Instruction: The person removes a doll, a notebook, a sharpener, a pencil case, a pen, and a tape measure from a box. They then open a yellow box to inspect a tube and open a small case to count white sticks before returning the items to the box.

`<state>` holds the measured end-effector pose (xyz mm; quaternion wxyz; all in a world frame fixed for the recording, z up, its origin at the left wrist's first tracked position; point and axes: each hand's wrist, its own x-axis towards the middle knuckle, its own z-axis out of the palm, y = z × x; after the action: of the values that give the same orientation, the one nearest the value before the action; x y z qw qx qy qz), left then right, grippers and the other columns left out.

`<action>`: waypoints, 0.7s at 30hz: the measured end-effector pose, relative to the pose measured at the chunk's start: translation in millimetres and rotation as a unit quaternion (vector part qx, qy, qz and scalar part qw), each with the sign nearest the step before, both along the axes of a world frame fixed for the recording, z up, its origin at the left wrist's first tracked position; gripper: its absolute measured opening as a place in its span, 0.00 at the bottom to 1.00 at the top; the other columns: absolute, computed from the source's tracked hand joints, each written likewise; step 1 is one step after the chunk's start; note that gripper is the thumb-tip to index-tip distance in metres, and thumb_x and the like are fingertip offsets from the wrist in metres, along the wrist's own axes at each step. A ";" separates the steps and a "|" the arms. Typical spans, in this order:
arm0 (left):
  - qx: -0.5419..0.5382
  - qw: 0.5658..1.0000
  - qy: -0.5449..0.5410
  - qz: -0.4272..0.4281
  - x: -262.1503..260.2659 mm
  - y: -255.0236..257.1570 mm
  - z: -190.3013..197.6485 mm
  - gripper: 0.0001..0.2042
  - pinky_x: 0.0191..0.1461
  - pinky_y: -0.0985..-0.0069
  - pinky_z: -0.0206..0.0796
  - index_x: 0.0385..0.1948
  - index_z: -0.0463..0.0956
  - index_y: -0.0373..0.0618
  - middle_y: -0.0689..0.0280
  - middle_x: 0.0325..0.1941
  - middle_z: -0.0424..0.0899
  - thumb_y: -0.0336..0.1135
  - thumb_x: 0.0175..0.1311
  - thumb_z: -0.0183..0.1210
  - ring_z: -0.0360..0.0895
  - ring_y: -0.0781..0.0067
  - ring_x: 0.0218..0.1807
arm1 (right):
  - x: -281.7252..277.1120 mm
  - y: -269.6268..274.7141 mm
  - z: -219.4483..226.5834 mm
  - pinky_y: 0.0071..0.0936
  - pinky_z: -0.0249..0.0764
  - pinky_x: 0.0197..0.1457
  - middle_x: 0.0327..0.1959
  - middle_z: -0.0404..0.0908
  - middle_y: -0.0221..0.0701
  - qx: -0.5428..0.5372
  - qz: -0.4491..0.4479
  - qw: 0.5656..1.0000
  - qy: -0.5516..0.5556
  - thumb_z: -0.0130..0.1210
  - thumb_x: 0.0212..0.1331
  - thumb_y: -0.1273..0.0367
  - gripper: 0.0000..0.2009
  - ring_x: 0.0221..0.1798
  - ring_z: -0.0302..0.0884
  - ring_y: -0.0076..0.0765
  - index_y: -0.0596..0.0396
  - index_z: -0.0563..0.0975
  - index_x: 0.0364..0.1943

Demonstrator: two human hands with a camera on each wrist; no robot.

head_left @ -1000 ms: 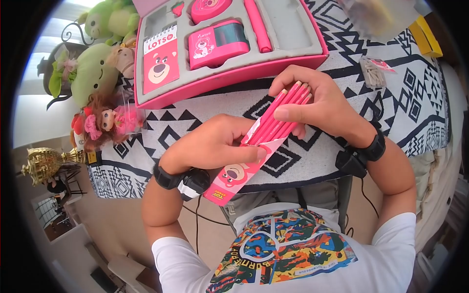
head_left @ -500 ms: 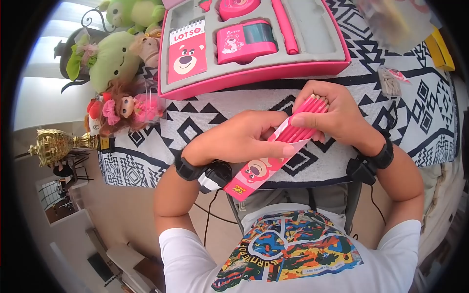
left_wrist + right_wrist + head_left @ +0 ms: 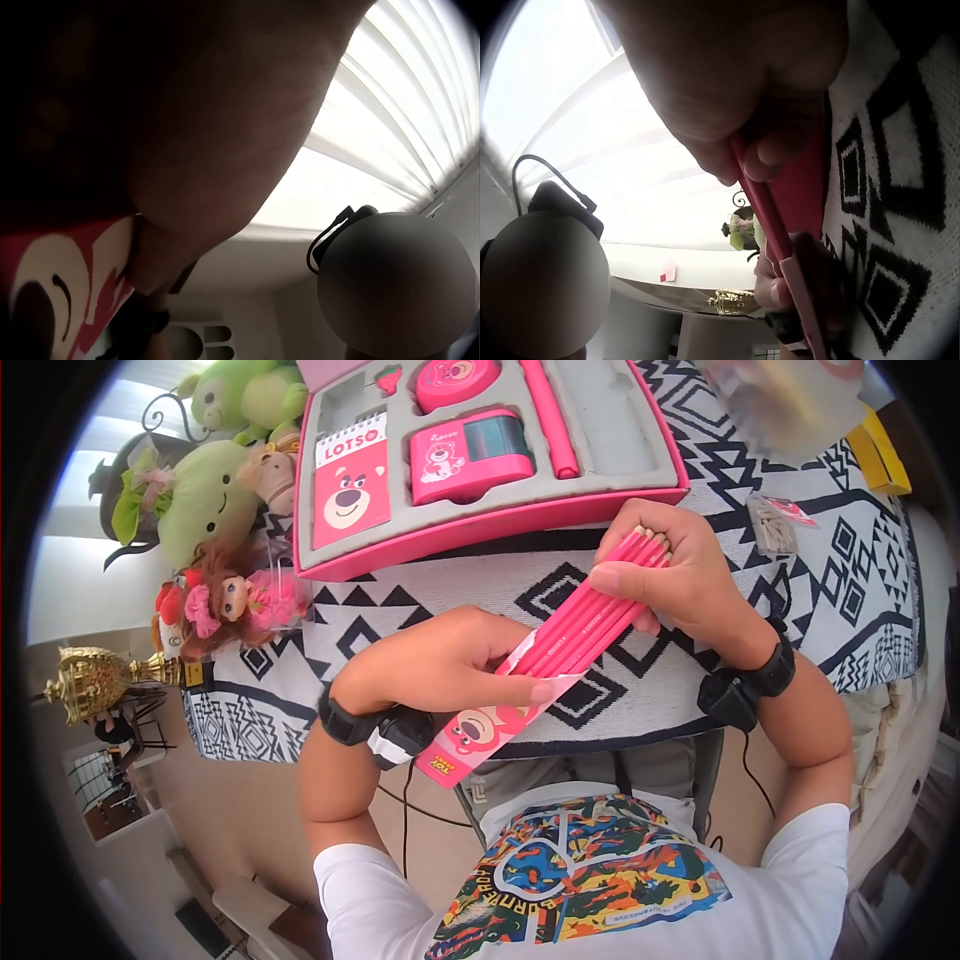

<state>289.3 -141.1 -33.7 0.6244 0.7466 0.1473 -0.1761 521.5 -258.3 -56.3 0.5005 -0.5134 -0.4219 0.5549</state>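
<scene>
A bundle of pink pencils sticks out of a pink cardboard pencil box printed with a bear face. My left hand grips this box around its mouth, thumb across the front. At the far ends of the pencils, my right hand pinches the bundle between thumb and fingers. The right wrist view shows the pencils edge-on, running from the right hand's fingers down into the box. In the left wrist view, part of the printed box appears beneath the dark left hand.
Behind the hands lies an open pink gift box holding a notepad, a pencil sharpener and a pink pen. Plush toys, a doll and a gold trophy stand left. A small packet lies right.
The right hand has moved up and away from the left, and a longer stretch of pencil shows outside the box. The left hand still grips the box.
</scene>
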 end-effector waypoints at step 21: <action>0.028 0.995 -0.036 0.092 3.5 -6.4 -1.4 0.11 0.32 0.80 0.68 0.37 0.84 0.38 0.70 0.25 0.84 0.38 0.66 0.67 0.75 0.86 0.27 | -4.4 -9.2 -2.3 0.13 0.73 0.29 0.38 0.79 0.26 0.096 -0.038 0.994 0.046 0.66 0.63 0.71 0.16 0.31 0.76 0.12 0.57 0.75 0.52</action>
<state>292.8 -147.6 -35.1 0.6220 0.7528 0.1976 -0.0864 517.1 -267.4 -58.6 0.5872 -0.4530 -0.4296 0.5152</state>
